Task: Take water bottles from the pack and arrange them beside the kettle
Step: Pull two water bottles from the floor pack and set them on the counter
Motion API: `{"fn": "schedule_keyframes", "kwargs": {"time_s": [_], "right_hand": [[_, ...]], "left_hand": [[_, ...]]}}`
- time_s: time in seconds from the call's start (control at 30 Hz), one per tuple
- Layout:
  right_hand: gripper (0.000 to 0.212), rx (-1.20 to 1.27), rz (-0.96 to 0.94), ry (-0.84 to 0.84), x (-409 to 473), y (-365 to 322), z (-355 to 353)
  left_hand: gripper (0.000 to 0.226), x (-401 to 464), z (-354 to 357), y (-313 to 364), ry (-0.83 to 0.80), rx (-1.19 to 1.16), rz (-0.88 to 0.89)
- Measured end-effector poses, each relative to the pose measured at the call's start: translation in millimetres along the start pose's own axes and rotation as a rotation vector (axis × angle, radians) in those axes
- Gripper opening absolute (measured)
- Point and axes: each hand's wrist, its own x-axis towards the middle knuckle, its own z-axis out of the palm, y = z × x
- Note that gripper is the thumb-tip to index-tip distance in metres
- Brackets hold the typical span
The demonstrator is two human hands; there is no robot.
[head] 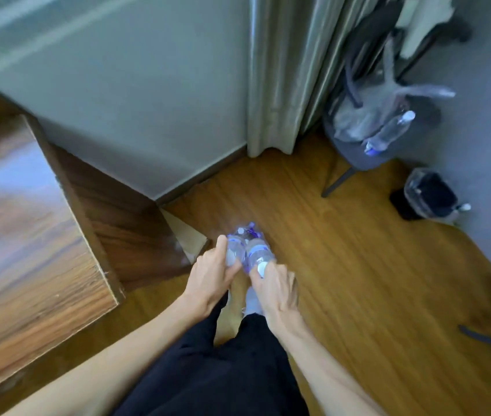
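The pack (245,246) is sitting on the floor (343,250) at 12 o'clock from the person, bottles upright. The left hand (212,273) is grasping one bottle (233,250), the right hand (274,288) another (257,253); no kettle is showing.
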Motion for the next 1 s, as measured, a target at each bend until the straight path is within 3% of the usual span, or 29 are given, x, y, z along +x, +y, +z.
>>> {"fn": "schedule_keyframes", "kwargs": {"time_s": [0.17, 0.43, 0.63, 1.0], "right_hand": [[0.028, -0.011, -0.253, 0.187, -35.2, -10.7, -43.7], [0.03, 0.088, -0.738, 0.491, -59.0, -80.1, -93.0], [0.035, 0.215, -0.897, 0.397, -113.9, -171.1, -106.4], [0.036, 0.433, -0.975, 0.19, -230.8, -346.1, -33.3]], "left_hand": [[0.032, -40.7, -55.1, 30.7, 0.155, -0.089, -0.008], [0.03, -98.3, -136.6, 16.2, 0.415, -0.168, 0.04], [0.03, -156.7, -209.8, -36.9, 0.621, -0.224, -0.005], [0.035, -283.9, -311.0, -181.5, 0.9, -0.261, -0.181]]}}
